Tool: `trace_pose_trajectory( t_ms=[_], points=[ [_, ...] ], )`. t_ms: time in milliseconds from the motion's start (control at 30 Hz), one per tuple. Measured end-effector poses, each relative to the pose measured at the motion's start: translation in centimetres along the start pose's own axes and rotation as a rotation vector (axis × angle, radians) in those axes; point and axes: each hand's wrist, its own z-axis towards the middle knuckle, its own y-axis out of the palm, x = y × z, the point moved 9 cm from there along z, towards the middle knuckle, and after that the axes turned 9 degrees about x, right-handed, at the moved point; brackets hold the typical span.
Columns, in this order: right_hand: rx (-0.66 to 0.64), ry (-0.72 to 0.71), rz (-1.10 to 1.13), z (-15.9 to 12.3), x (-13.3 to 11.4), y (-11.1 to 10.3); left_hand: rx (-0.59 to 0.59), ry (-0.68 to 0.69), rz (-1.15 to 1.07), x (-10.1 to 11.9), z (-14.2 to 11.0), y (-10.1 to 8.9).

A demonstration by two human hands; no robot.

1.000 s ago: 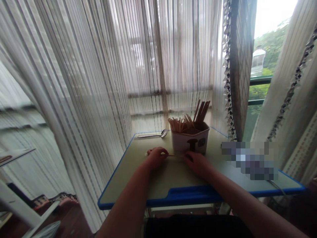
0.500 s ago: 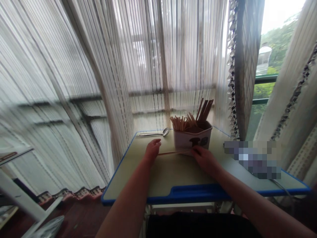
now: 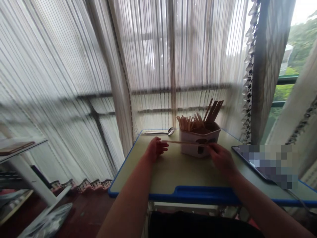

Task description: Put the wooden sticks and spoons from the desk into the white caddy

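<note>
My right hand (image 3: 221,158) pinches one end of a pair of pale wooden chopsticks (image 3: 184,142) and holds them level, just above the tabletop, in front of a white holder (image 3: 198,143). The holder stands upright and is filled with several light and dark chopsticks. My left hand (image 3: 155,149) rests on the table near the free end of the held chopsticks, with its fingers loosely curled and nothing in them. A metal spoon (image 3: 159,133) lies beyond my left hand at the far edge.
The small green table has a blue rim (image 3: 198,195). A dark tablet (image 3: 250,158) lies flat at the right. Sheer striped curtains (image 3: 86,82) hang close behind and to the left. A white shelf (image 3: 22,145) stands at the far left.
My right hand has lifted the chopsticks off the table and carried them up in front of the holder. My left hand let go of them and stayed near their free end.
</note>
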Motion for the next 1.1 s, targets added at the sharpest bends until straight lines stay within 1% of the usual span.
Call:
trace_pose_trajectory(
  t_ms=[100,200,300,533,733,867,1100],
  points=[
    [0.046,-0.002,-0.003,0.1,0.1,-0.3,0.019,0.087,0.0,0.7,0.0,-0.2],
    [0.065,-0.019,-0.01,0.1,0.0,-0.3,0.032,0.197,0.007,1.6,-0.1,-0.3],
    [0.085,-0.038,-0.007,0.0,-0.3,-0.4,0.026,0.267,0.027,2.1,-0.5,-0.2],
    [0.132,-0.091,-0.032,-0.1,-0.4,-0.7,0.04,0.279,0.022,2.4,-0.7,-0.3],
    [0.144,-0.124,-0.013,-0.1,-0.7,-0.9,0.034,0.34,0.076,2.7,-0.9,-0.1],
    [0.14,-0.089,0.013,-0.1,-0.7,-1.0,0.036,0.35,0.107,2.6,-0.9,0.0],
    [0.138,0.032,0.177,-0.2,0.2,-1.1,0.05,0.326,0.072,2.3,-0.4,-0.3]
  ],
)
